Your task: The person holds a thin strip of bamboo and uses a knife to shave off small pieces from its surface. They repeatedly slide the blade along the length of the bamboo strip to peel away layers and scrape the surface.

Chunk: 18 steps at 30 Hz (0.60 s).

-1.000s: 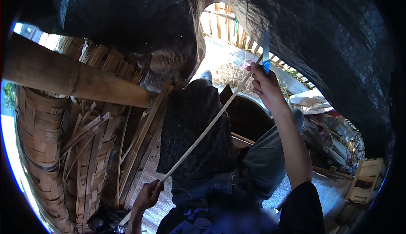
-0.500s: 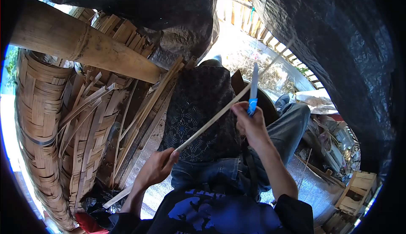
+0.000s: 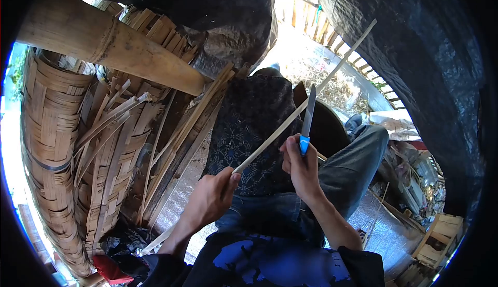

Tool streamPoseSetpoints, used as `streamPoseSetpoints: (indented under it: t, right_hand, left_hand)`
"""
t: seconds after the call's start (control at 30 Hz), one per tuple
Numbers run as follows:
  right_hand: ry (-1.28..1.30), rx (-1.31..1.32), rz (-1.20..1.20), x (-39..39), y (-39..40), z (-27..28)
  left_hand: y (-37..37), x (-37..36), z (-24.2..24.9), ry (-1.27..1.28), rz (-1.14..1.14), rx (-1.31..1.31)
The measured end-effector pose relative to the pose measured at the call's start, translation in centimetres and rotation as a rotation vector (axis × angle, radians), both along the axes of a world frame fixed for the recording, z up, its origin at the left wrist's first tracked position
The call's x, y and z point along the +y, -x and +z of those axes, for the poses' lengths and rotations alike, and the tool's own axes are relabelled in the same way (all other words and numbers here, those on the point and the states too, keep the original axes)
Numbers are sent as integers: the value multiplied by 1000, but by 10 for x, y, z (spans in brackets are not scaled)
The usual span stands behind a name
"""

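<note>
Both hands have drawn closer together since the earlier frames, along a long, thin, pale bamboo strip (image 3: 275, 133).

The strip slants from half past one down to half past seven; the left hand (image 3: 210, 196), at seven o'clock, has its fingers clamped around it. At four o'clock, the right hand (image 3: 302, 173) has its fingers closed on the handle of a blue-handled knife with a narrow metal blade (image 3: 308, 115); the blade points toward one o'clock, its tip overlapping the strip, though whether they touch I cannot tell. Beneath the strip, a dark patterned cloth (image 3: 249, 126) covers one leg. A thick tan bamboo pole (image 3: 135, 53) lies at ten o'clock, tall brown woven bamboo (image 3: 54, 142) at nine, a small wooden crate (image 3: 441, 230) at four.
</note>
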State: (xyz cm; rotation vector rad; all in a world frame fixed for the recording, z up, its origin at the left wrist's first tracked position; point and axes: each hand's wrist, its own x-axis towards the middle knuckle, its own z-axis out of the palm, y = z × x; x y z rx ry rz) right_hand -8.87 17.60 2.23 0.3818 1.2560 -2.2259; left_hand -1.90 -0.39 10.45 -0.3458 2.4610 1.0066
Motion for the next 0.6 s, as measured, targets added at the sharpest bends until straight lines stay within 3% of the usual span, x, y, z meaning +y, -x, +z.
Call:
streamPoseSetpoints:
  t: [0.07,0.1,0.13,0.2,0.4,0.5,0.6]
  right_hand:
    - [-432,482,-32,-3,-2,11]
    - [-517,667,40,4,3,10]
    - [-521,663,41,6,8,15]
    - [-704,913,175,9,21,30]
    - [-765,1060,227,12,53,38]
    - [-896,1118,525,12,61,44]
    - [-885,1163,615,6,63,45]
  left_hand:
    - [-1,2,-5,30,-24,89]
    - [0,3,-7,28,-23,87]
    - [1,5,-7,66,-41,110]
    - [3,6,-7,101,-64,129]
    - [8,7,-8,212,-128,194]
    - [10,9,-8,231,-145,215]
    - [10,10,-8,246,-146,168]
